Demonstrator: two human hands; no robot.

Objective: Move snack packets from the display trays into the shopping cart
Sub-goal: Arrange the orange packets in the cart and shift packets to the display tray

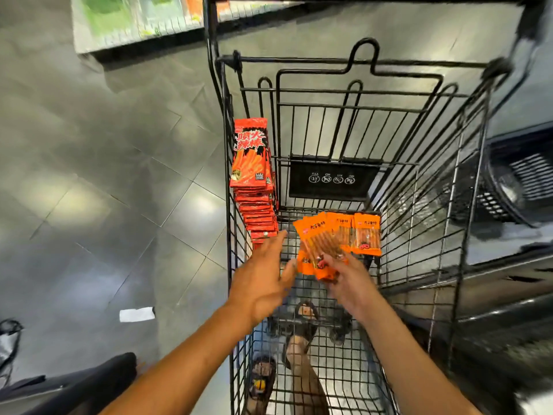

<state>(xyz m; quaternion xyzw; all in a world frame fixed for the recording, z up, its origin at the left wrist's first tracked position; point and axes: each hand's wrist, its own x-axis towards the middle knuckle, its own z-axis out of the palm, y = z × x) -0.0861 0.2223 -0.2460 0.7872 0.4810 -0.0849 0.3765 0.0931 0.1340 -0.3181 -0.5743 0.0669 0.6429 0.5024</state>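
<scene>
Head view: right hand point(350, 283) pinches fanned orange packets point(323, 238) beyond its fingers inside the shopping cart point(419, 205); left hand point(263, 280), fingers spread and empty, sits just short of the red stack point(254, 199), which a brush could topple.

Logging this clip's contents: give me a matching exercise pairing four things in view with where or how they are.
1 red packets
2 orange packets
3 left hand
4 white paper scrap

a on the floor beside the shopping cart
b open, holding nothing
c stacked against the cart's left wall
d fanned out, held by the right hand

Pairs: 1-c, 2-d, 3-b, 4-a.
</scene>
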